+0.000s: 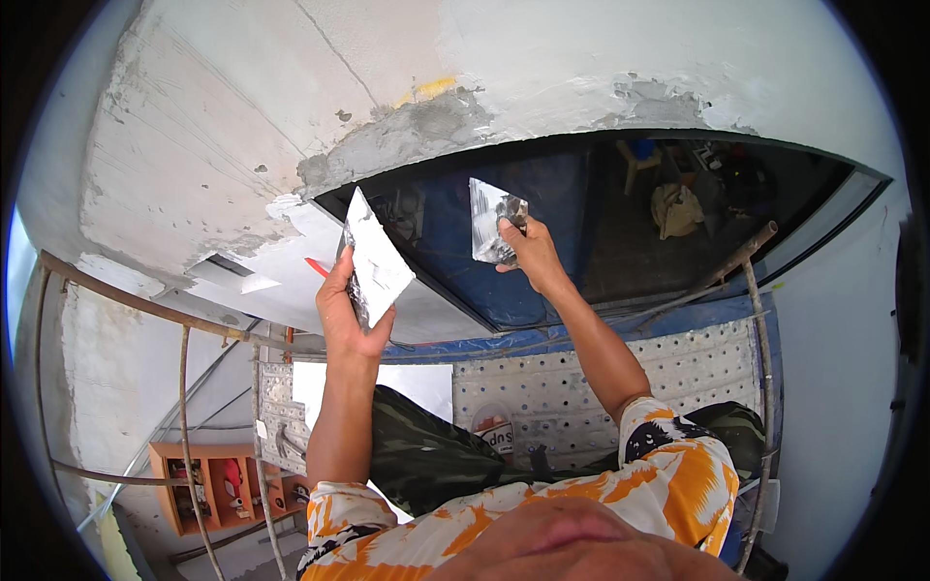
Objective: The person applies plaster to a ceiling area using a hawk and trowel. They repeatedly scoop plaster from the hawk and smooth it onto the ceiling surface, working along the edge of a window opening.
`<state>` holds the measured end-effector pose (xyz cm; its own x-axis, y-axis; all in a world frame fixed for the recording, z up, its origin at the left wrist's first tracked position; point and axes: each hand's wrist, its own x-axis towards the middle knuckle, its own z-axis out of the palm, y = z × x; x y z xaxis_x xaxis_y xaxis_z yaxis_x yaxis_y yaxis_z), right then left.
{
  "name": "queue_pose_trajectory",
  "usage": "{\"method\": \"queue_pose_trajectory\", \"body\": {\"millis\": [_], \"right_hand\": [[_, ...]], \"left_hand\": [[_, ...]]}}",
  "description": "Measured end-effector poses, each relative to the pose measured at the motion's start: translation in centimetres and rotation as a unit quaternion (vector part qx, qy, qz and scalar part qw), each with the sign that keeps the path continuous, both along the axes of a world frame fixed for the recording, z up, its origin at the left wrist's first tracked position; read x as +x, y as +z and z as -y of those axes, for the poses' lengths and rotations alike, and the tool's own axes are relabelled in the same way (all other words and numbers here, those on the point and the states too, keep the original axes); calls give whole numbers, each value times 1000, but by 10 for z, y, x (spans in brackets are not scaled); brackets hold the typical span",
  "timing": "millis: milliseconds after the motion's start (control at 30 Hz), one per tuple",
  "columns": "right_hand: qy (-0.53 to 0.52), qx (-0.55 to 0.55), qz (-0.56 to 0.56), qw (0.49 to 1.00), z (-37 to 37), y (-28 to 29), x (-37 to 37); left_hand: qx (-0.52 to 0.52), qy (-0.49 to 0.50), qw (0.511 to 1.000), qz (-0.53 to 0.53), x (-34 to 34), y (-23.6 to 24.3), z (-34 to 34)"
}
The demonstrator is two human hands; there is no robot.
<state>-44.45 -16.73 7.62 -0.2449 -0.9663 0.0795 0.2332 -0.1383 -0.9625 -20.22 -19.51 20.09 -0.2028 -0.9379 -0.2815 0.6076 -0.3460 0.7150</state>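
Observation:
My left hand grips a wide putty knife, with a thick layer of white putty spread over its flat face. Beside those fingers a thin red piece sticks out; I cannot tell whether it belongs to the tool. In my right hand is a wide metal scraper, its blade smeared with white and grey, thumb pressed on the dark part of it. The two blades are apart, both held up in front of the wall opening. Neither visibly touches the wall.
Ahead, the wall has rough grey patches along the edge of a dark opening. I am on a perforated metal platform with rusty pipe rails. A white sheet lies there. Lower left stands an orange-brown shelf unit.

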Motion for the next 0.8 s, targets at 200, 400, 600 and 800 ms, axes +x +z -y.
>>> {"method": "queue_pose_trajectory", "body": {"millis": [200, 400, 600, 800], "right_hand": [[-40, 15, 377, 925, 51, -13, -37], [-180, -69, 417, 888, 5, -5, -89], [-164, -69, 252, 951, -55, 36, -48], [-34, -330, -453, 827, -81, 106, -46]], "left_hand": [[-14, -76, 995, -63, -14, 1, -13], [7, -37, 999, -28, -26, 3, -16], [-50, -59, 997, 4, -36, -5, -4], [-95, -67, 987, 108, -40, -11, -16]]}}
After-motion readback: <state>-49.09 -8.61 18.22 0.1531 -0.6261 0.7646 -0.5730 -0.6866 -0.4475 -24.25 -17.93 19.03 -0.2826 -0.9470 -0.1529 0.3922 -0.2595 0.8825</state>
